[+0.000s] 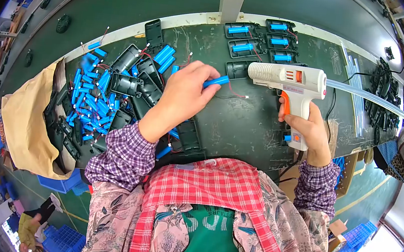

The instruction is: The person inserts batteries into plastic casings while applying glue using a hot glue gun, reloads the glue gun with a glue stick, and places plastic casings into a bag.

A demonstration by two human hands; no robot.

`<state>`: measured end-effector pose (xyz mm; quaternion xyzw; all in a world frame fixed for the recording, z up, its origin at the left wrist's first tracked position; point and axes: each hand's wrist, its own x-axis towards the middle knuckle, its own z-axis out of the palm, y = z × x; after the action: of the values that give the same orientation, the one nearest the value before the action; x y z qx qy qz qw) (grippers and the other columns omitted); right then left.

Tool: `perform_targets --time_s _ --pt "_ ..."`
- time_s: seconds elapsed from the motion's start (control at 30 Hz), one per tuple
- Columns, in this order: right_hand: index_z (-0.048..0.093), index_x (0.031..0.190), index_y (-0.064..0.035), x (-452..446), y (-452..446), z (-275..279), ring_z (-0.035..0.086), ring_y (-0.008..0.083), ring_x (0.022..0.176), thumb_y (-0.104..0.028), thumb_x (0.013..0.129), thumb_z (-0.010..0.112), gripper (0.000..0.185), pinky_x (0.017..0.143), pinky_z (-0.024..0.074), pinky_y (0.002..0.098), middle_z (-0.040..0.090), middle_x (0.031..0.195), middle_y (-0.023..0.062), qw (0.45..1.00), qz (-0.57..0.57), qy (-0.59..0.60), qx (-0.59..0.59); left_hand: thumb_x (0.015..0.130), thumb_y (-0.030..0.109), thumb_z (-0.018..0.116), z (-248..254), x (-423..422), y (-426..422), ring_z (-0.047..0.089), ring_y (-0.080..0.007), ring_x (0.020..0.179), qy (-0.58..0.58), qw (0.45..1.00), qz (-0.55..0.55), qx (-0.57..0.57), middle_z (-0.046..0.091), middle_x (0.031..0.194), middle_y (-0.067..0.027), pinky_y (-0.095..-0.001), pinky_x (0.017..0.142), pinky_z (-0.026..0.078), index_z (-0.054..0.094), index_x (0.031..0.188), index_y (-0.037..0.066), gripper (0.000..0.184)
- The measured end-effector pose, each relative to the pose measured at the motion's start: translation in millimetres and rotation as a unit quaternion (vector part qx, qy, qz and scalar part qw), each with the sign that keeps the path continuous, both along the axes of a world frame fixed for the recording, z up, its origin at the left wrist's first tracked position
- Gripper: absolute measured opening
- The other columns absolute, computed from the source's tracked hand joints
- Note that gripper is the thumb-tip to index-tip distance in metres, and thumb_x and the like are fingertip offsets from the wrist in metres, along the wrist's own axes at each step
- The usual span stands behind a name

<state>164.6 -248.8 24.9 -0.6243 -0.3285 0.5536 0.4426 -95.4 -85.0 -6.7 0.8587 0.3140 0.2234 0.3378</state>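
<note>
Between the thumb and fingers of my left hand (190,92) is a blue cylindrical battery (216,82), its thin wires and white plug trailing to the right. My right hand (307,123) is wrapped round the handle of a white glue gun (287,78) with an orange trigger. The gun's nozzle end points left, above a black plastic case (238,70). A long clear glue stick (369,97) runs out of its back. Behind the gun, several black cases (242,48) lie in two columns, most with a blue battery inside.
Left of my left hand lies a heap of blue batteries (96,101) with several loose black cases (129,59) among them. A brown paper bag (28,116) stands at the left table edge. Clear glue sticks (356,109) and a pile of black parts (383,104) lie at right.
</note>
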Motion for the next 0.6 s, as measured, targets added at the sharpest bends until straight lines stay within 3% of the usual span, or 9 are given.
perform_targets --time_s 0.1,0.17,0.3,0.6 --pt "0.055 0.123 0.0069 5.5 -2.3 -4.4 0.062 0.0201 0.089 -0.001 0.073 0.061 0.051 0.083 0.0483 0.0328 0.065 0.097 0.0103 0.999 -0.001 0.027 0.027 0.081 0.010 0.074 -0.6 18.0 1.6 0.058 -0.0170 0.061 0.000 0.999 -0.014 0.034 0.061 0.085 -0.0069 -0.0323 0.058 0.047 0.067 0.099 0.005 0.019" --pt "0.054 0.124 0.0069 5.3 -3.9 -1.8 0.062 0.0207 0.090 -0.002 0.073 0.060 0.052 0.084 0.0487 0.0338 0.065 0.100 0.0108 0.998 -0.021 0.041 0.041 0.084 0.014 0.070 -7.0 29.0 3.2 0.064 -0.0333 0.083 0.041 0.999 -0.026 0.018 0.063 0.094 -0.0114 -0.0444 0.068 0.052 0.063 0.097 0.007 0.017" --pt "0.053 0.125 0.0072 12.7 -8.5 4.7 0.062 0.0219 0.091 -0.003 0.071 0.060 0.055 0.086 0.0496 0.0356 0.063 0.107 0.0122 0.997 -0.039 0.040 0.049 0.083 0.015 0.071 -21.7 48.2 5.0 0.064 -0.0343 0.085 0.049 0.998 -0.020 0.042 0.062 0.094 -0.0119 -0.0451 0.070 0.052 0.062 0.097 0.007 0.018" --pt "0.057 0.121 0.0063 14.2 1.4 8.7 0.061 0.0179 0.087 -0.001 0.074 0.062 0.048 0.080 0.0503 0.0318 0.064 0.101 0.0091 0.999 -0.009 0.016 0.029 0.082 0.014 0.072 -56.2 70.5 8.2 0.064 -0.0332 0.081 -0.026 0.995 0.010 0.098 0.060 0.091 -0.0099 -0.0462 0.068 0.052 0.063 0.091 0.008 0.015"
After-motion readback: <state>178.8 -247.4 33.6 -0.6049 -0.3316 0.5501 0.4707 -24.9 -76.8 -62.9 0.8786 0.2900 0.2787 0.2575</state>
